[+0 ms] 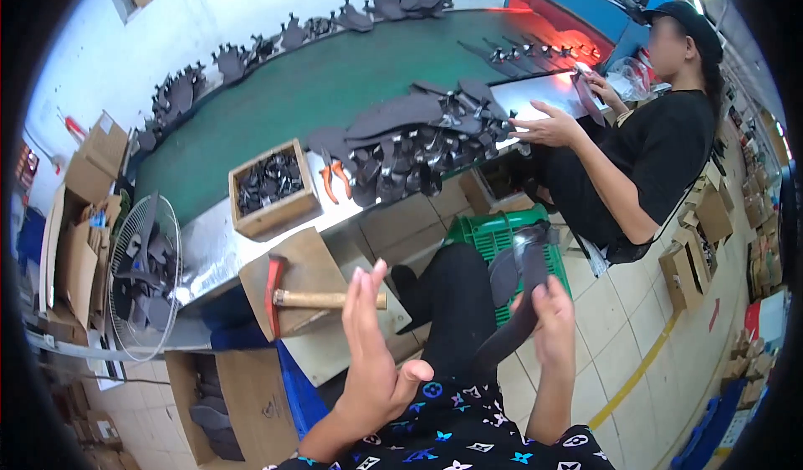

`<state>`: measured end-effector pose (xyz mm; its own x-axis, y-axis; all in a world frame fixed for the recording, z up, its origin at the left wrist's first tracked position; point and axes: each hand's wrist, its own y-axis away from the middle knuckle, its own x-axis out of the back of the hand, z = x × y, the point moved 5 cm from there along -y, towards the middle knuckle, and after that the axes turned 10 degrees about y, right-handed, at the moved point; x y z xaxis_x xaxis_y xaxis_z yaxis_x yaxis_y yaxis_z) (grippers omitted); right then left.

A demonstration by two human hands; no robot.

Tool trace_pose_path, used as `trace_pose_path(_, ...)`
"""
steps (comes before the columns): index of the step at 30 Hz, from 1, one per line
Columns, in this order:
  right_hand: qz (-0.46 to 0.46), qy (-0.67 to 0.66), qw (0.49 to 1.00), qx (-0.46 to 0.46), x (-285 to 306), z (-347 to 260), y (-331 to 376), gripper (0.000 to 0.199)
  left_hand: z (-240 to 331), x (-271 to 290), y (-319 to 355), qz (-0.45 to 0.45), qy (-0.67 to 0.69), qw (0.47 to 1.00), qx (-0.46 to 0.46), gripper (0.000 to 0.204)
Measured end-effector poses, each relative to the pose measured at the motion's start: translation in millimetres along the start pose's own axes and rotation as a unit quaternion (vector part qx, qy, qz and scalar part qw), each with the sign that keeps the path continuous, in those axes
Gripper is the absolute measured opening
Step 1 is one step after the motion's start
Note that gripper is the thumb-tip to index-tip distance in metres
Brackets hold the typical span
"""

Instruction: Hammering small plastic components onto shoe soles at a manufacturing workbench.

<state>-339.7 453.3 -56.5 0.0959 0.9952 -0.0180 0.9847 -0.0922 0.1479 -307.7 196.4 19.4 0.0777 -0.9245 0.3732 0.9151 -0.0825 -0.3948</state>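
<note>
Forearms come up from the lower edge of my view, both bent at the elbow and raised in front of the lap. The left hand [374,361] stands upright with the palm turned toward the right side, fingers straight and together, thumb spread out; it is fully open and holds nothing. The right hand [552,319] is closed around the lower part of a dark shoe upper piece [517,290], which rises tilted from the fingers toward the green crate [493,232] behind it (the piece looks like soft grey and black material, I cannot tell more).

Around me I see first the long green conveyor table [309,94], with dark cut pieces lined along its far edge. On its near metal edge lies a big pile of dark shoe parts [418,144], then a wooden box [272,187] filled with small black items, then orange pliers [335,179] just beside the pile. Nearer to my left hand a hammer [314,298] with red head and wooden handle rests on a board. A floor fan [142,278] stands at the left, with cardboard boxes near it. Another person in black [652,144] sits at the right, both hands at the table. The floor is pale tile with a yellow line.
</note>
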Motion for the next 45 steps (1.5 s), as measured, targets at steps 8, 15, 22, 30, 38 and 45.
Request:
trace_pose_path(8, 0.198, 0.627, 0.733, 0.172, 116, 130, -128, 0.039, -19, 4, 13, -0.029, -0.074, 0.995, 0.062, 0.084)
trace_pose_path(15, 0.23, 0.388, 0.758, 0.471, -80, -81, -251, 0.043, -11, 24, 3, 0.016, -0.114, 0.99, 0.085, 0.07)
trace_pose_path(22, -0.118, 0.262, 0.895, 0.341, -225, -138, -195, 0.03, -4, 68, 11, 0.188, -0.266, 0.944, 0.041, 0.066)
trace_pose_path(30, -0.734, -0.082, 0.556, 0.381, -249, -136, 47, 0.042, -3, 133, 67, 0.434, -0.121, 0.863, -0.228, 0.049)
trace_pose_path(38, -0.216, 0.538, 0.692, 0.431, -220, 66, -21, 0.063, -18, 152, 77, 0.481, 0.099, 0.871, -0.006, 0.056)
trace_pose_path(45, -0.138, 0.361, 0.889, 0.247, -104, 97, -15, 0.016, -149, 122, 40, 0.226, -0.338, 0.896, 0.18, 0.043)
